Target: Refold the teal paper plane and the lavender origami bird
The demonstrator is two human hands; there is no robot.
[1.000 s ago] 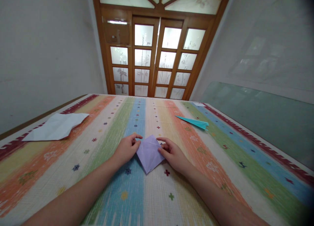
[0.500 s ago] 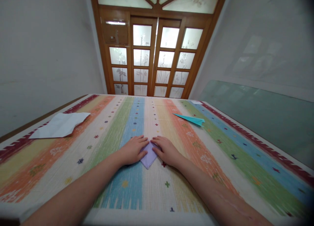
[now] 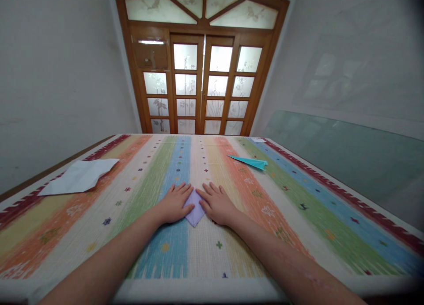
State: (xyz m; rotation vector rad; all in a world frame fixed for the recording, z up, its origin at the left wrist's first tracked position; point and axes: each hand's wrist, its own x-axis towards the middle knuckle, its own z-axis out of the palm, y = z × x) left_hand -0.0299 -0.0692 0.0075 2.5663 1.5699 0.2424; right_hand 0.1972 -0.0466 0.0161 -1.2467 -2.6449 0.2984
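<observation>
A small piece of folded purple paper (image 3: 194, 214) lies on the striped tablecloth in front of me, its lower point toward me. My left hand (image 3: 176, 203) rests flat on its left side, fingers spread and thumb on the paper. On the opposite side my right hand (image 3: 216, 203) lies flat too, fingers spread, thumb and fingertips at the paper's right edge. Both palms face down, and parts of the paper are hidden under the fingers.
A turquoise folded paper plane (image 3: 250, 162) lies ahead to the right. To the left is a creased white sheet (image 3: 81, 176). The striped tablecloth (image 3: 142, 234) covers the table. Beyond stand wooden glass-paned doors (image 3: 202, 84), with a greenish glass panel (image 3: 347, 159) at the right.
My fingers have spread wider and flattened on the purple paper, which stays in place. The camera view has tilted up and turned slightly right.
</observation>
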